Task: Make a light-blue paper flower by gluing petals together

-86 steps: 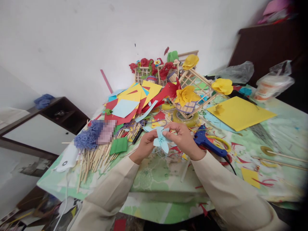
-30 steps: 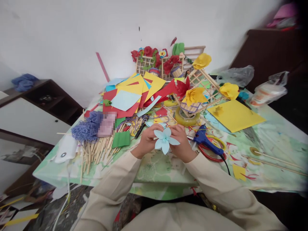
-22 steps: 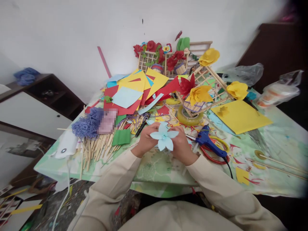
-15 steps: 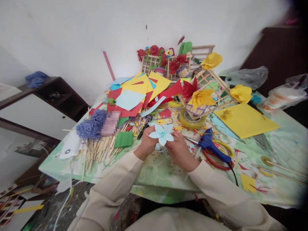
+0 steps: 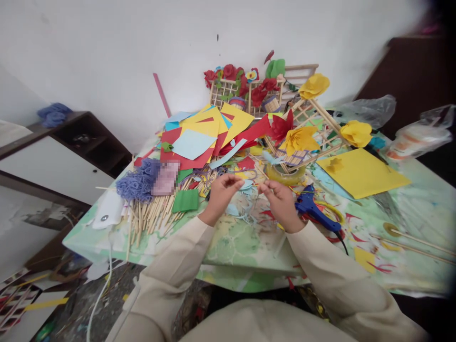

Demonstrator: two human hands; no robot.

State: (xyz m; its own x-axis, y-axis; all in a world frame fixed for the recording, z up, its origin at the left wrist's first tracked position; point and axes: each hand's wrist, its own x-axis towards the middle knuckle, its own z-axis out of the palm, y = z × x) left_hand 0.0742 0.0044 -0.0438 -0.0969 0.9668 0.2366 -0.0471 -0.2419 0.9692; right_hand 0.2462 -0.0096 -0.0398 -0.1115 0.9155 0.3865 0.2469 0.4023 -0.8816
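My left hand point(image 5: 221, 198) is raised over the near middle of the table, its thumb and fingertips pinched together. Facing it across a small gap is my right hand point(image 5: 283, 205), with thumb and fingers also drawn together. Whatever either pinch holds, if anything, is too small to make out. Light blue paper pieces point(image 5: 246, 186) lie between and beyond the fingertips, and thin pale blue scraps point(image 5: 245, 213) lie below them. A blurred light blue paper shape, perhaps the flower point(image 5: 271, 157), rests by the roll of clear tape point(image 5: 285, 175).
A blue glue gun point(image 5: 315, 209) lies over scissors right of my right hand. Bamboo sticks point(image 5: 153, 221), purple yarn point(image 5: 137, 183) and green crepe paper point(image 5: 185, 200) lie left. Coloured sheets point(image 5: 194, 145) and stick lattices with paper flowers point(image 5: 299, 140) stand behind. A yellow sheet point(image 5: 363, 173) lies right.
The light blue paper flower has left my hands; a blurred light blue shape now shows near the tape roll. My hands have moved apart, the right one farther right.
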